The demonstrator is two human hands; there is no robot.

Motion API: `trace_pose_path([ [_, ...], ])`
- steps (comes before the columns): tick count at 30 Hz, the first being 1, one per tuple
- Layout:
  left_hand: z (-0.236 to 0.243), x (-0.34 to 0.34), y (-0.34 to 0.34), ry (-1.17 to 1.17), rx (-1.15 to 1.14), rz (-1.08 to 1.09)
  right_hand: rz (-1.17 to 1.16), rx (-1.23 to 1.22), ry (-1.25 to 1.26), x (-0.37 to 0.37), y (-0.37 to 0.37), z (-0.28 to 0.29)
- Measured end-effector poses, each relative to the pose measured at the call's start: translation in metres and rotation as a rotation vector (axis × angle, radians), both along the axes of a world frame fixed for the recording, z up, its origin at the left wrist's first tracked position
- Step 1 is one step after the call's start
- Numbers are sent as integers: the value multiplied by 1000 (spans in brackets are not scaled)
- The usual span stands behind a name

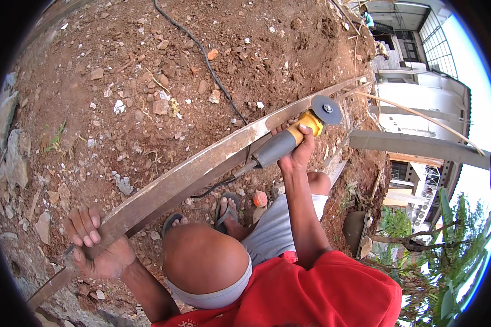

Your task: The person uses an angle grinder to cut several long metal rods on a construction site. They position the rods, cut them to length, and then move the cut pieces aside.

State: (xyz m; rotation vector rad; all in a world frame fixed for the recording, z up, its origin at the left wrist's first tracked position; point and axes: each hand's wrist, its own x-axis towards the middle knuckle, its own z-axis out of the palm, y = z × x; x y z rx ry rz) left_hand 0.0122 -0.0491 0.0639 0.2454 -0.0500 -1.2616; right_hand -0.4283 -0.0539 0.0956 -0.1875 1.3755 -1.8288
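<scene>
My left hand (101, 245) is closed round a long wooden board (202, 161) near its lower left end, fingers over the top and thumb underneath. The board runs up to the right, its narrow upper edge pale and stained. In my right hand (297, 155) is a yellow and grey angle grinder (278, 146), gripped near its head. Its dark, flat disc (326, 109) points up and right, beyond the far side of the board. Whether the disc touches the wood or spins I cannot tell. A cord leaves the grinder's rear end and passes under the board.
Reddish soil with stones (147, 82) surrounds the board. A black cable (207, 60) trails over it. My sandalled foot (227, 210) is near an orange lump (260, 198). At right stand a grey post (414, 146), a thin pole (420, 115), buildings and plants; people are far off.
</scene>
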Motion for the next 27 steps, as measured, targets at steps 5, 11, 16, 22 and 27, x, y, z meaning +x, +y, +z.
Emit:
trace_pose_path([
  [5, -48, 2, 29, 5, 230, -37, 58, 150, 25, 14, 12, -26],
  [11, -67, -5, 51, -68, 426, -104, 10, 224, 20, 14, 11, -35],
  [16, -79, -32, 65, -329, 415, -268, 51, 225, 17, 10, 11, -31],
  [22, -86, -60, 60, -658, 348, -480, 27, 203, -3, 10, 15, -32],
  [27, -58, -89, 35, -744, 373, -600, -23, 184, -47, 8, 19, -38],
])
